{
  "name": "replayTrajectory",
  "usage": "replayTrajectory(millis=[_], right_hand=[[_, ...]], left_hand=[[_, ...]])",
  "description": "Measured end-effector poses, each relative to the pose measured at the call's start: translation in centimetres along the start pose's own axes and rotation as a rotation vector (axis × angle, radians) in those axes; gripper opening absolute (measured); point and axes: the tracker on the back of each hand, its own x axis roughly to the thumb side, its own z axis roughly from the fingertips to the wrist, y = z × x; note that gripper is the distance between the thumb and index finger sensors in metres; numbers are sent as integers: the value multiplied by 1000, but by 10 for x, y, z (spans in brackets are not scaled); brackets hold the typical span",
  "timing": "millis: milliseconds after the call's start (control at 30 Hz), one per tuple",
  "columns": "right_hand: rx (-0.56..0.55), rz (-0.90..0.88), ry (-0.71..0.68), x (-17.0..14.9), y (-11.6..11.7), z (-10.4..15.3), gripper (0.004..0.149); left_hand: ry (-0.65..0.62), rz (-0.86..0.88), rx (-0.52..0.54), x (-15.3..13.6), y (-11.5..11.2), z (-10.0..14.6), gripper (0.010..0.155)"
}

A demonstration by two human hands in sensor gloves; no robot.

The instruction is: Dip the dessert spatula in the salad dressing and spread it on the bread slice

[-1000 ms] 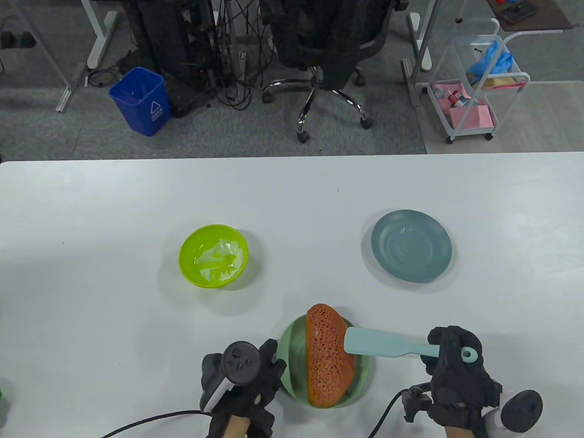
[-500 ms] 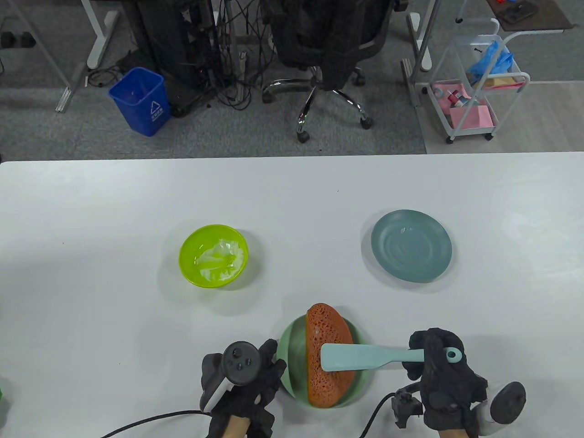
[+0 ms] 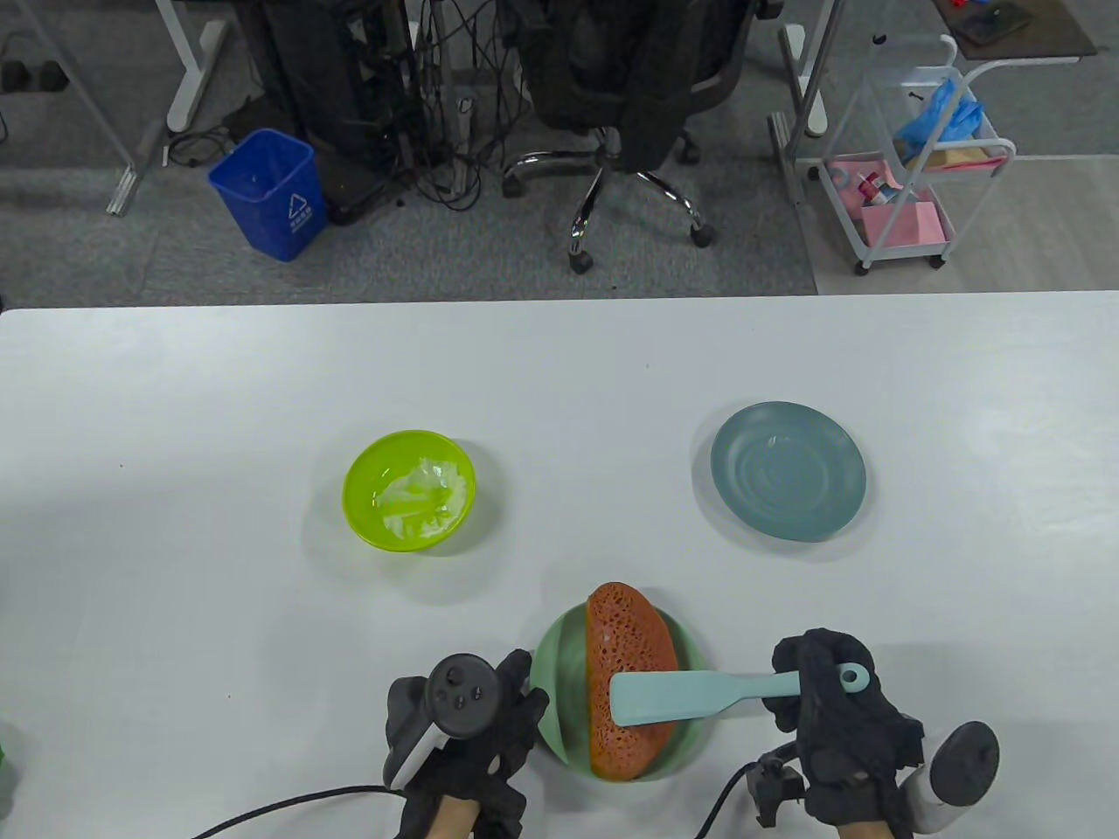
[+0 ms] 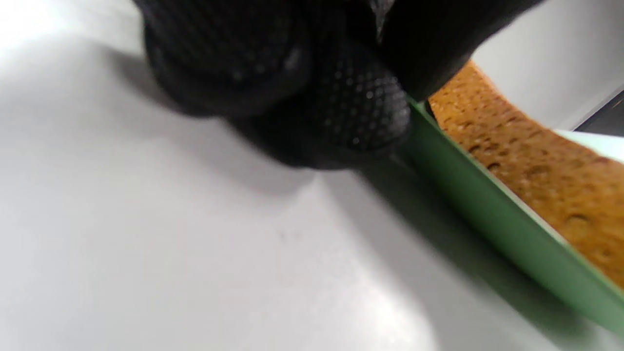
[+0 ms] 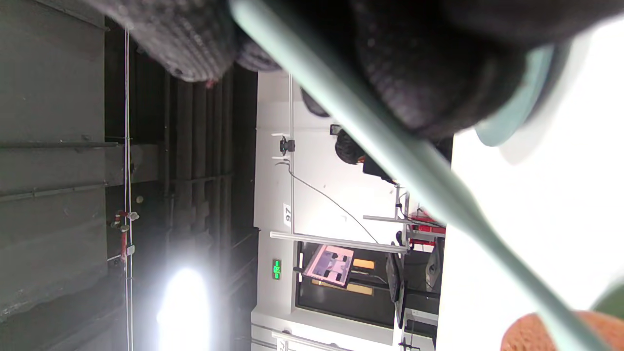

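Observation:
An orange-brown bread slice (image 3: 631, 682) lies on a green plate (image 3: 564, 677) at the table's near edge; both show in the left wrist view, bread (image 4: 536, 161) and plate rim (image 4: 487, 214). My right hand (image 3: 826, 690) grips the handle of a light-blue dessert spatula (image 3: 691, 696), whose blade lies across the bread's middle. In the right wrist view the handle (image 5: 390, 141) runs between my fingers. My left hand (image 3: 489, 717) rests on the table with fingers against the plate's left rim. A lime-green bowl (image 3: 409, 490) holds white salad dressing.
An empty grey-blue plate (image 3: 788, 470) sits at the right middle of the table. Cables trail from both hands at the near edge. Beyond the far table edge are an office chair, a blue bin and a cart.
My right hand has moved left and slightly toward me, drawing the spatula blade from the bread's right edge across to its middle. My left hand has stayed still.

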Motion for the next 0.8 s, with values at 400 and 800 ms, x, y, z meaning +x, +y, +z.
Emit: replayTrajectory(millis=[400,800], right_hand=[[-143,52,-8,12,-26,-1,36],[-165,24,15,10,-27,-1,39]], left_hand=[[-6,-29,8,2,-1,1,59],[-11,-139,48,8,0,5,59]])
